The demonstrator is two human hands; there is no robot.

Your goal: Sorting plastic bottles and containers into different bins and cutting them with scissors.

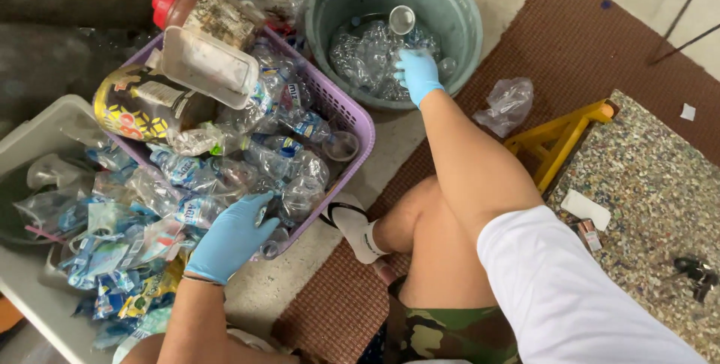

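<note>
A clear plastic cup point(402, 20) is held over the green round tub point(465, 41) by the right hand point(417, 73), which is covered with a blue glove; the fingers are closed around the lower part of the cup, and its open mouth is turned up toward the camera. Under the cup, inside the tub, a heap of other clear crushed bottles point(364, 56) is seen. The left hand point(231, 236), also in a blue glove, is laid on the near corner of the purple basket point(352, 113), with the fingers bent down over a crushed clear bottle with a blue label point(196, 210); whether this bottle is really gripped or only touched cannot be told. The basket is filled with more crushed bottles, and at its far side a square clear container point(210, 68), a brown jar with a red lid point(196, 0) and a dark bag with yellow and red print point(142, 105) are placed. To the left of the basket, a grey tray point(30, 135) with plastic wrappers and labels is found. Between the basket and the tub, a foot in a white sock point(358, 230) is set on the floor beside a brown woven mat point(570, 41). On the mat a crumpled clear bag point(508, 103) and a yellow stand point(559, 135) are lying, near a speckled board point(652, 176)
</note>
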